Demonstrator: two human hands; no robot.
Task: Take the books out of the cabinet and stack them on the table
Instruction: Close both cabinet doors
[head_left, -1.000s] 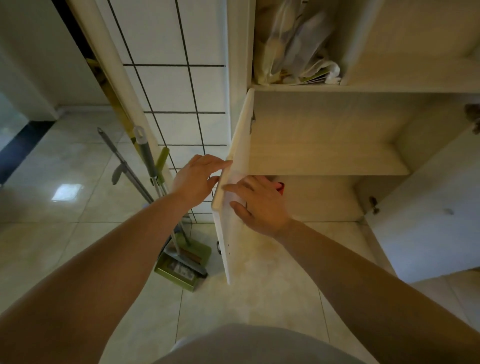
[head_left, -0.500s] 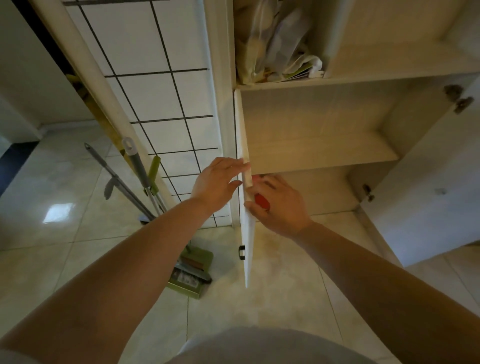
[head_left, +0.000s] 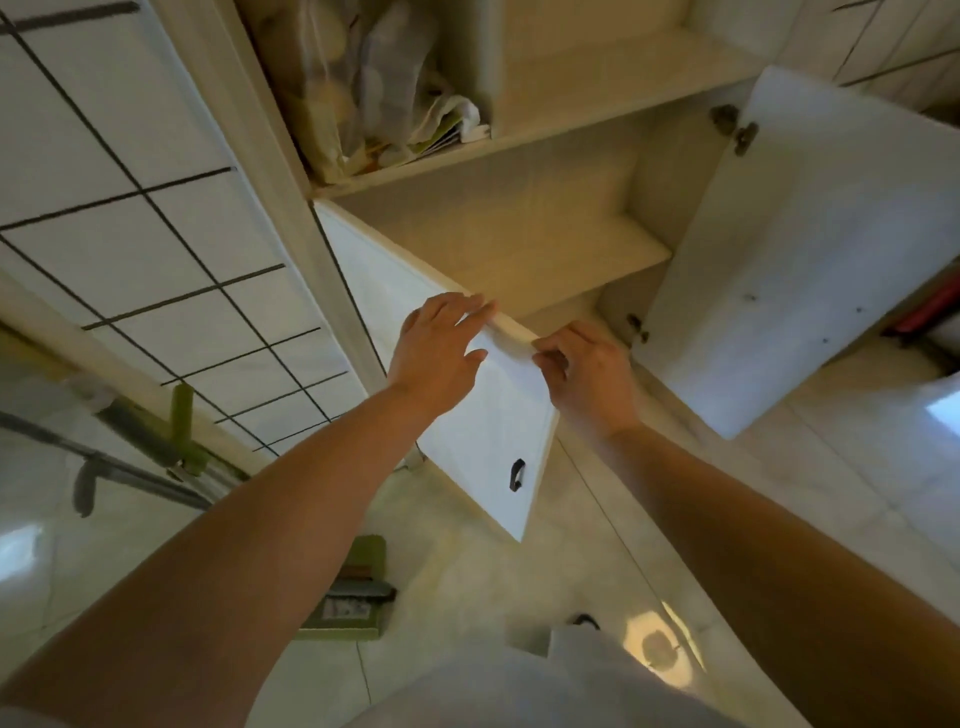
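The cabinet (head_left: 519, 244) is a pale, wood-grain laminate box with flat, square-edged shelves, and its lower compartments show only bare boards; no book can be made out there, though thin, spine-like printed edges (head_left: 447, 136) lie at the foot of the crumpled translucent plastic bags (head_left: 363, 83) in the upper left compartment, too small to tell for sure. The left door (head_left: 467, 415), a smooth white rectangular panel with a small black handle (head_left: 516, 475) near its lower free corner, stands open with its long axis running from the cabinet down toward the viewer. The left hand (head_left: 436, 358) lies flat on the door's outer face, fingers nearly straight and reaching its top edge; the right hand (head_left: 587, 374) curls its fingers over that same edge from the inner side, pinching the panel. Compared with half a second ago, the door shows its broad white face rather than its thin edge, the view is tilted, and the red object near the right hand is out of sight. To the right of the cabinet opening, the right door (head_left: 789, 249) hangs wide open, white with metal hinges. Left of the cabinet is a white tiled wall (head_left: 130, 208) with dark grout, and below that, a green dustpan (head_left: 353, 597) and grey-handled cleaning tools (head_left: 130, 457) rest on glossy floor tiles (head_left: 467, 587).
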